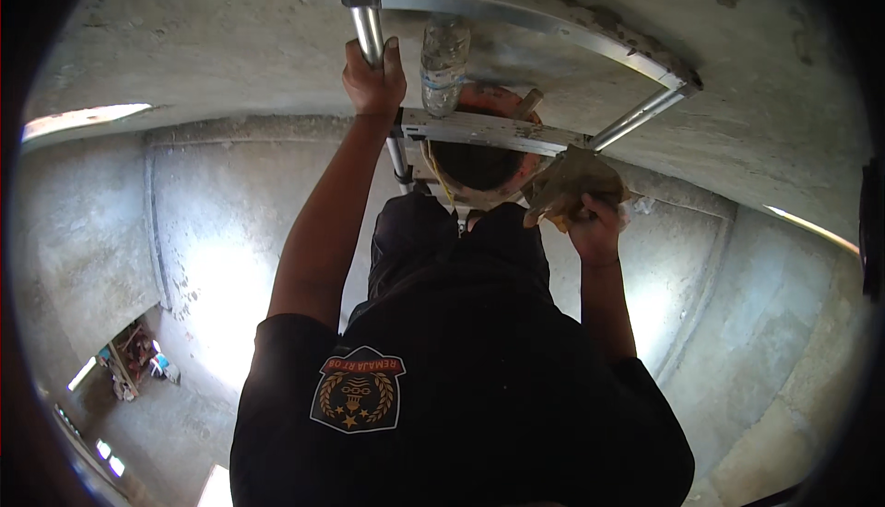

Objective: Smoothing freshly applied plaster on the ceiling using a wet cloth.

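Observation:
My left hand [375, 86] is wrapped round the silver side post of a metal ladder [525, 14], just under its dark top corner. In my right hand [597, 229] is a crumpled, mud-brown sheet [579, 181], stained and bent; whether it is plastic or paper I cannot tell. The sheet is close beside the right end of the ladder's lower rung. Beyond that rung, an orange-red bucket [498, 100] with dark grey contents shows partly behind it. A clear plastic bottle [445, 63], smeared with grey, appears between the two rungs.
A short wooden handle [528, 103] sticks up at the bucket's rim. Rough grey plastered walls [244, 194] surround me. Far below at the lower left, a heap of mixed items [138, 359] lies by an opening on the concrete floor [175, 438].

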